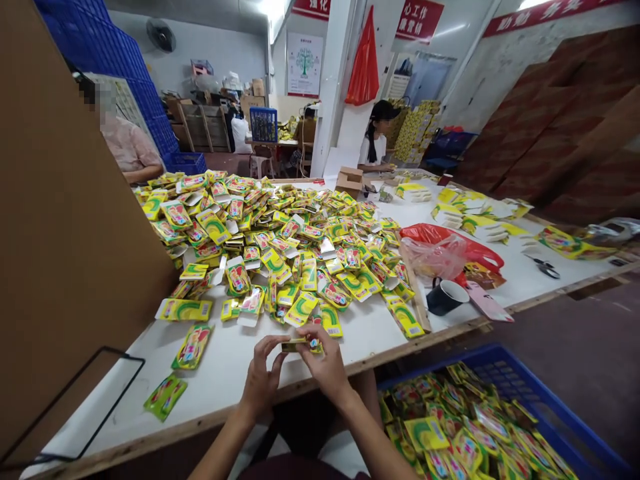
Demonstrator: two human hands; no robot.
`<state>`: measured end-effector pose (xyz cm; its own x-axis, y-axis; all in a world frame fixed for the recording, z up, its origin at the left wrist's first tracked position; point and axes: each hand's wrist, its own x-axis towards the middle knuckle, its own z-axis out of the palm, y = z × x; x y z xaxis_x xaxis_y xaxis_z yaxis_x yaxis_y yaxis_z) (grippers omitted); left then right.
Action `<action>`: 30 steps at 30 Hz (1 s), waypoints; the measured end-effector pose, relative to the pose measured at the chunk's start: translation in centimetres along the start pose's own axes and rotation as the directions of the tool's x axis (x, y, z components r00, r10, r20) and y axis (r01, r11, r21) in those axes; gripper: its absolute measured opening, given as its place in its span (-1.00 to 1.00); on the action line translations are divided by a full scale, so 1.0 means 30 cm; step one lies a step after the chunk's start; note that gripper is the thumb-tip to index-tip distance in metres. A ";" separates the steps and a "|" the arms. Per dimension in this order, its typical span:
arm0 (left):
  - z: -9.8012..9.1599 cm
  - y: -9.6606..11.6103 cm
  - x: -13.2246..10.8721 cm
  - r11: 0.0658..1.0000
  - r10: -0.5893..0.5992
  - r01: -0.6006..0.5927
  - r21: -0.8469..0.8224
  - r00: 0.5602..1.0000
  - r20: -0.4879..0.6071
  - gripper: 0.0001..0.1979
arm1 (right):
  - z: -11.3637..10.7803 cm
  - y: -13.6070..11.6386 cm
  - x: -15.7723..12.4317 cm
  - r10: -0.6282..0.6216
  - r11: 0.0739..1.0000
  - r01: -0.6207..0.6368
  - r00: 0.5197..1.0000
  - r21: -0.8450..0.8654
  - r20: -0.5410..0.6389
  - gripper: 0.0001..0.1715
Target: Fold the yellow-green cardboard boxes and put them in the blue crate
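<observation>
Between my two hands, just above the table's front edge, is a small yellow carton seen end-on. My left hand pinches its left end with thumb and fingers. From the other side, my right hand grips the right end, its fingers partly hiding the carton. Just beyond my hands lies a large heap of yellow and green cartons, several with flaps standing open. Left of my hands, one carton lies apart on the white table, with a green sachet nearer the edge.
A blue crate full of packets stands low at the right. A dark mug, a red plastic bag and scissors lie beyond a wooden strip. A large cardboard box blocks the left. Co-workers sit across the table.
</observation>
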<state>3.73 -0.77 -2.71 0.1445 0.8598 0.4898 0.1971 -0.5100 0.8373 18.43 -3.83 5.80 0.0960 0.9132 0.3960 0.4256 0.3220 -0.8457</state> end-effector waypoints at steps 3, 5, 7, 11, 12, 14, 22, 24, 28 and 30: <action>0.003 -0.036 -0.063 0.999 0.042 -0.042 -0.015 0.999 0.019 -0.65 | -0.015 0.023 -0.086 0.056 0.996 -0.058 0.998 0.070 0.028 -0.75; 0.007 -0.047 -0.084 0.999 0.045 -0.044 -0.029 0.999 0.019 -0.64 | -0.025 0.035 -0.119 0.081 0.992 -0.085 0.996 0.091 0.048 -0.70; 0.013 -0.045 -0.091 0.998 0.012 -0.011 -0.062 1.000 0.014 -0.66 | -0.027 0.050 -0.134 0.094 0.992 -0.098 0.994 0.083 0.054 -0.68; 0.011 -0.007 -0.083 0.984 -0.132 0.141 -0.107 0.987 0.088 -0.68 | -0.012 0.092 -0.135 0.132 0.990 -0.131 0.991 0.052 -0.001 -0.79; 0.006 0.008 -0.076 0.977 -0.161 0.179 -0.119 0.977 0.142 -0.68 | -0.007 0.104 -0.132 0.139 0.989 -0.138 0.990 0.051 -0.010 -0.81; -0.007 0.040 -0.058 0.962 -0.193 0.233 -0.140 0.948 0.254 -0.70 | 0.000 0.121 -0.121 0.136 0.989 -0.136 0.991 0.052 -0.005 -0.79; 0.020 0.100 0.025 0.984 -0.153 0.166 -0.067 0.975 0.163 -0.79 | 0.009 0.125 -0.020 0.025 0.999 -0.026 0.999 0.020 0.034 -0.82; 0.042 0.096 0.030 0.978 -0.163 0.173 -0.114 0.983 0.088 -0.76 | 0.015 0.129 -0.007 0.049 0.997 -0.048 0.999 0.065 -0.017 -0.81; 0.049 0.106 0.037 0.975 -0.175 0.187 -0.123 0.980 0.099 -0.79 | 0.005 0.125 -0.009 0.028 0.998 -0.030 0.999 0.054 0.024 -0.83; 0.038 0.124 0.045 0.978 -0.168 0.180 -0.103 0.979 0.117 -0.83 | -0.011 0.113 -0.014 -0.002 1.000 0.000 0.997 0.026 0.083 -0.87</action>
<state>5.75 -1.54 0.78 0.2216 0.9244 0.3106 0.1188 -0.3417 0.9323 20.12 -3.19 2.89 0.0201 0.9300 0.3671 0.4019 0.3287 -0.8547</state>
